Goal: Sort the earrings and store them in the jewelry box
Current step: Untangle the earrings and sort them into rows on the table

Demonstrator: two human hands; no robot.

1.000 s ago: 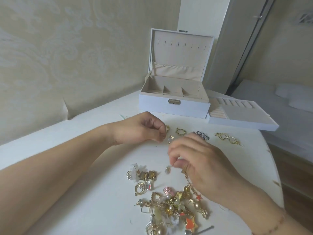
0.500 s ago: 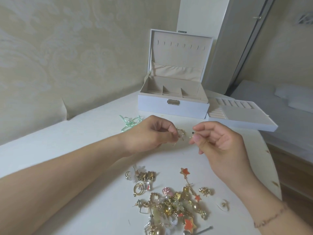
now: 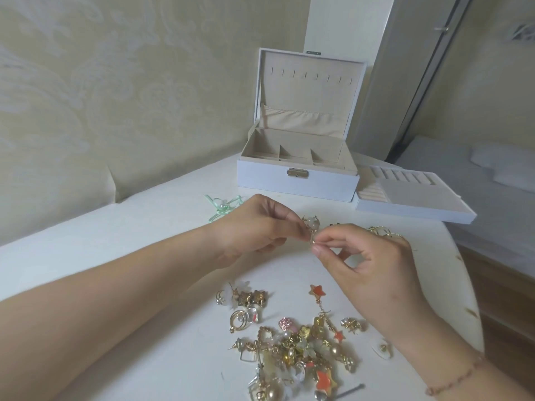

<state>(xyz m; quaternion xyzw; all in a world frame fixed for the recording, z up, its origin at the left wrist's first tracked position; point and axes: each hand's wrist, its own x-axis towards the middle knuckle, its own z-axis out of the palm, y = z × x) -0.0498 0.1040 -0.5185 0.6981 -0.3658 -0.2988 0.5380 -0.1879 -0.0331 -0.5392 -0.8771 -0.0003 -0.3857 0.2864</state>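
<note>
While both hands, left hand (image 3: pixel 254 227) and right hand (image 3: pixel 367 264), pinch one small earring (image 3: pixel 312 230) between fingertips, a slip could drop it into the unsorted pile (image 3: pixel 298 342); the jewelry box (image 3: pixel 298 180) sits well apart.

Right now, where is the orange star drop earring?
In the head view the orange star drop earring lies on the white table, at the pile's far edge, under the right hand.

The earrings (image 3: pixel 301 345) look like shiny gold metal with glossy pearl beads and orange enamel stars, the jewelry box (image 3: pixel 295 182) has a matt white outside and soft beige cloth lining, and the bench (image 3: pixel 150 227) is smooth matt white.
</note>
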